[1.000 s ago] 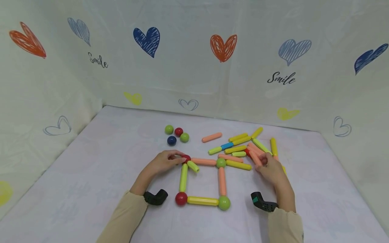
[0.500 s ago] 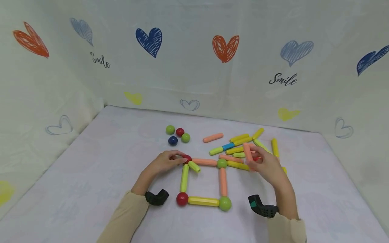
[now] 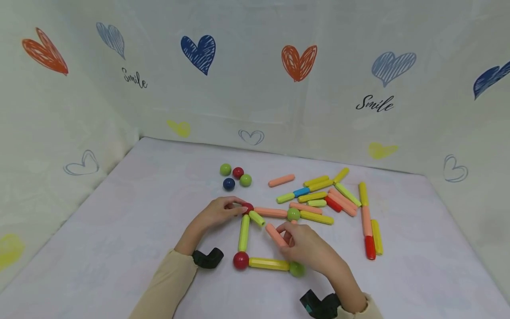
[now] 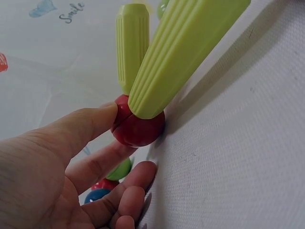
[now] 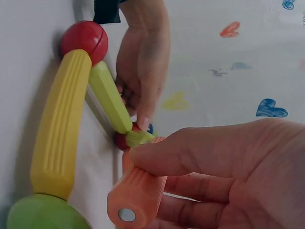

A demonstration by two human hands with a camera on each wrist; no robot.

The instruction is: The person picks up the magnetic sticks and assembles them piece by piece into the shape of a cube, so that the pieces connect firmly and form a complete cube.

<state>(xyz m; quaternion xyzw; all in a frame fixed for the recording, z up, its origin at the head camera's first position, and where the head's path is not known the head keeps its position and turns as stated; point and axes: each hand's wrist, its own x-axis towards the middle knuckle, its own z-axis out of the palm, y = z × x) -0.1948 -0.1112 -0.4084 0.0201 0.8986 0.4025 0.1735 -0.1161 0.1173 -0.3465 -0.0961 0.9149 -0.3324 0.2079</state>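
Observation:
My left hand (image 3: 217, 215) pinches a red ball (image 4: 140, 131) between thumb and fingers at the far left corner of a square of magnetic rods and balls. A light green rod (image 3: 244, 232) runs from that ball to a nearer red ball (image 3: 241, 260). Another light green rod (image 3: 256, 218) sticks out of the pinched ball, its other end free. Over the square, my right hand (image 3: 308, 248) holds a salmon magnetic rod (image 5: 138, 195), whose round metal end shows in the right wrist view. The rod's far end is close to the free light green rod. This hand hides most of the square's right side.
A yellow rod (image 3: 268, 264) forms the near side, ending at a green ball (image 3: 297, 269). Several loose balls, one of them dark blue (image 3: 229, 184), lie behind the left hand. Loose rods, including a red one (image 3: 333, 204) and a yellow one (image 3: 376, 237), spread over the right.
My right hand has picked the salmon rod out of the pile at the right and carried it left over the square. The left hand stays on the red ball.

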